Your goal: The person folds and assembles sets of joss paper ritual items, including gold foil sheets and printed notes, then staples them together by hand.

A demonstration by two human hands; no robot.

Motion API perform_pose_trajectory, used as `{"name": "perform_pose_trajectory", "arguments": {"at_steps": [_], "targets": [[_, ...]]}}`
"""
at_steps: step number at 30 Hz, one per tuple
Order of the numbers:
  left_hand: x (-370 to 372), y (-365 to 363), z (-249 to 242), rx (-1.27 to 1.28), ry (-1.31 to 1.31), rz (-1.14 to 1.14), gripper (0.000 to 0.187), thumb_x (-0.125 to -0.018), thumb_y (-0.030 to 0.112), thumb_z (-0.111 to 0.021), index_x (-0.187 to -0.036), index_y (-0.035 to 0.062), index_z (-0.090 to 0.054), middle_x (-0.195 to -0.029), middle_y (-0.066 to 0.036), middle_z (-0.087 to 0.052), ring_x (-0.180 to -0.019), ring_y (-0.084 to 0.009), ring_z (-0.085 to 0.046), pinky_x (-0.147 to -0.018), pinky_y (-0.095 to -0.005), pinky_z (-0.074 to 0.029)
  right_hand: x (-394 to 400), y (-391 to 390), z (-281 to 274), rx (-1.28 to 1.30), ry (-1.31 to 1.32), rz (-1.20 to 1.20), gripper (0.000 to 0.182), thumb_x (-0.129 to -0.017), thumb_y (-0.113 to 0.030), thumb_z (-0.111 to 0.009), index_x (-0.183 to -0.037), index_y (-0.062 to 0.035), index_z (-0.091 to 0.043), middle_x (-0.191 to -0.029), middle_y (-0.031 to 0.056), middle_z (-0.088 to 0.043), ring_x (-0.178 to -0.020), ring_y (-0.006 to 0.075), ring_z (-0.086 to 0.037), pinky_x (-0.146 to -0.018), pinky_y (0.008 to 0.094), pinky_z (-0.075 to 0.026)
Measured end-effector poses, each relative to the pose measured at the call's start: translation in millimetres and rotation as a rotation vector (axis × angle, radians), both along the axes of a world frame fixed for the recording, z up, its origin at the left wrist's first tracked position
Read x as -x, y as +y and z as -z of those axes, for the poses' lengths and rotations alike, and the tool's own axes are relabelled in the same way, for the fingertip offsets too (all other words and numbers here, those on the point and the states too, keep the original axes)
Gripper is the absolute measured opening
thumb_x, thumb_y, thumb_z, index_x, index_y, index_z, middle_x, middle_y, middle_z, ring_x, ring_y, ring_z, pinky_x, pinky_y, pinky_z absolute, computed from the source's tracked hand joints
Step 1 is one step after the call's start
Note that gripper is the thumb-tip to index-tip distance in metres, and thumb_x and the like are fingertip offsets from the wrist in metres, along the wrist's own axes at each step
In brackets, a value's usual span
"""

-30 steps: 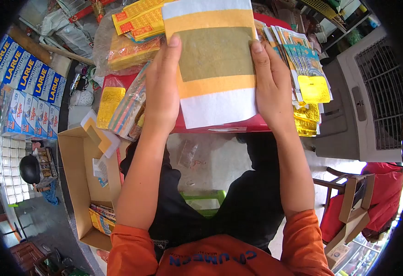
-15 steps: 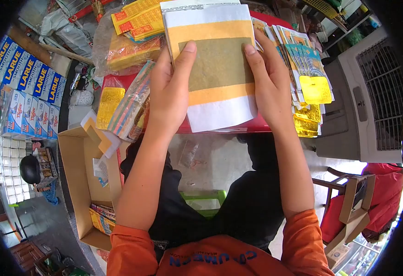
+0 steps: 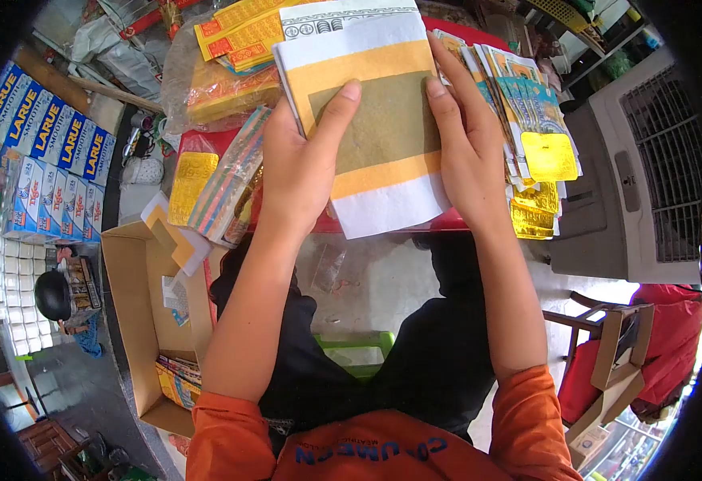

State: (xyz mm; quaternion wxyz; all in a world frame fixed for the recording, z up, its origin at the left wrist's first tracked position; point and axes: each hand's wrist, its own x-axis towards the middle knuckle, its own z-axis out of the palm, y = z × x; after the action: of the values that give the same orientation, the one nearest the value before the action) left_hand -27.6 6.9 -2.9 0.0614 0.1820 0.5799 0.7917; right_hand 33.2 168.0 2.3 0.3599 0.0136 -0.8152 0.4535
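Between my two hands is a stack of joss paper (image 3: 383, 120), white sheets with an orange band and a dull gold-green square on top. My left hand (image 3: 307, 152) grips its left edge, thumb lying on the square. On the right edge, my right hand (image 3: 471, 136) holds it the same way, fingers behind. The stack tilts over the front edge of a red table (image 3: 447, 220). Behind it a white sheet with black print (image 3: 351, 24) shows. Left of the hands lies a striped plastic packet (image 3: 227, 184) beside a gold-coloured packet (image 3: 194, 188).
Fanned paper bundles (image 3: 523, 104) with gold pieces (image 3: 549, 156) lie at the right. Yellow-red paper packs (image 3: 235, 88) in plastic lie at the back left. An open cardboard box (image 3: 139, 272) stands at the left, an air cooler (image 3: 647, 176) at the right.
The paper stack has shifted slightly down and tilted a little, exposing more of the printed sheet behind it. Both hands still hold it; my left thumb has slid slightly right.
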Motion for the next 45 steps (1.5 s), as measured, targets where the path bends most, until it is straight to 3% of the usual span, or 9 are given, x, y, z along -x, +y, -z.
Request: {"name": "perform_pose_trajectory", "arguments": {"at_steps": [6, 10, 13, 15, 18, 24, 30, 35, 45], "targets": [[-2, 3, 0, -0.02, -0.006, -0.005, 0.038, -0.101, 0.027, -0.067, -0.123, -0.0032, -0.063, -0.115, -0.009, -0.07, -0.103, -0.0127, -0.065, -0.09, -0.0295, -0.051, -3, -3, -3, 0.053, -0.06, 0.052, 0.042, -0.107, -0.02, -0.053, -0.146, -0.0048, -0.053, -0.096, 0.008, -0.068, -0.088, 0.0106, -0.06, -0.082, 0.0275, -0.048], [-5, 5, 0, -0.076, -0.021, -0.006, 0.038, -0.104, 0.029, -0.061, -0.127, -0.0017, -0.06, -0.118, -0.008, -0.068, -0.107, -0.0122, -0.062, -0.094, -0.029, -0.048, 0, -3, 0, 0.112, -0.001, 0.052, 0.042, -0.107, -0.02, -0.053, -0.146, -0.0054, -0.053, -0.093, 0.0079, -0.067, -0.086, 0.01, -0.059, -0.078, 0.0267, -0.048], [-3, 5, 1, -0.074, 0.034, -0.007, 0.038, -0.106, 0.027, -0.058, -0.131, -0.0007, -0.055, -0.121, -0.008, -0.066, -0.11, -0.0123, -0.06, -0.095, -0.0289, -0.047, 0, -6, 0, 0.164, -0.012, 0.073, 0.045, -0.106, -0.019, -0.055, -0.147, -0.0023, -0.048, -0.095, 0.009, -0.069, -0.089, 0.011, -0.061, -0.081, 0.0266, -0.049], [-1, 4, 1, -0.059, 0.086, -0.013, 0.038, -0.106, 0.025, -0.057, -0.133, -0.0003, -0.053, -0.122, -0.009, -0.064, -0.111, -0.0125, -0.059, -0.096, -0.0288, -0.046, -1, -11, -5, 0.443, -0.049, -0.123, 0.049, -0.104, -0.016, -0.057, -0.148, 0.0014, -0.042, -0.102, 0.0101, -0.069, -0.095, 0.0124, -0.063, -0.085, 0.0275, -0.05], [0, 2, 2, -0.03, 0.182, -0.002, 0.038, -0.105, 0.023, -0.056, -0.135, 0.0001, -0.05, -0.123, -0.009, -0.063, -0.113, -0.0135, -0.057, -0.098, -0.03, -0.045, 0, -8, 0, 0.471, -0.05, -0.168, 0.044, -0.103, -0.012, -0.057, -0.142, 0.0031, -0.044, -0.112, 0.0117, -0.068, -0.105, 0.0141, -0.062, -0.092, 0.0285, -0.049], [-4, 2, -1, -0.069, 0.308, -0.055, 0.037, -0.104, 0.019, -0.055, -0.135, 0.0003, -0.045, -0.123, -0.01, -0.058, -0.113, -0.0153, -0.053, -0.102, -0.0326, -0.041, -5, -15, 0, 0.441, 0.02, -0.183, 0.026, -0.101, -0.009, -0.055, -0.125, 0.0004, -0.049, -0.116, 0.0107, -0.063, -0.106, 0.014, -0.057, -0.094, 0.0311, -0.046], [-4, 1, 1, -0.043, 0.328, -0.089, 0.035, -0.102, 0.02, -0.054, -0.129, -0.001, -0.044, -0.123, -0.011, -0.054, -0.112, -0.0168, -0.051, -0.103, -0.0322, -0.038, -6, -19, 1, 0.403, 0.013, -0.135, 0.031, -0.095, -0.008, -0.058, -0.125, -0.0001, -0.05, -0.114, 0.0092, -0.063, -0.104, 0.0151, -0.057, -0.093, 0.0327, -0.046], [-1, -4, 7, -0.008, 0.308, -0.041, 0.035, -0.094, 0.012, -0.049, -0.127, -0.0016, -0.05, -0.116, -0.008, -0.058, -0.105, -0.0139, -0.051, -0.096, -0.0305, -0.04, -4, -22, 12, 0.457, 0.012, -0.172, 0.037, -0.093, -0.008, -0.062, -0.127, 0.001, -0.051, -0.117, 0.0095, -0.063, -0.108, 0.0162, -0.058, -0.096, 0.0331, -0.047], [2, -3, 10, -0.045, 0.207, -0.014, 0.032, -0.096, 0.015, -0.051, -0.124, -0.0012, -0.056, -0.11, -0.005, -0.062, -0.1, -0.0112, -0.053, -0.092, -0.0278, -0.042, -4, -18, 12, 0.491, -0.01, -0.215, 0.041, -0.092, -0.007, -0.064, -0.131, 0.0019, -0.052, -0.122, 0.0103, -0.064, -0.113, 0.0173, -0.059, -0.1, 0.0343, -0.047]]}}
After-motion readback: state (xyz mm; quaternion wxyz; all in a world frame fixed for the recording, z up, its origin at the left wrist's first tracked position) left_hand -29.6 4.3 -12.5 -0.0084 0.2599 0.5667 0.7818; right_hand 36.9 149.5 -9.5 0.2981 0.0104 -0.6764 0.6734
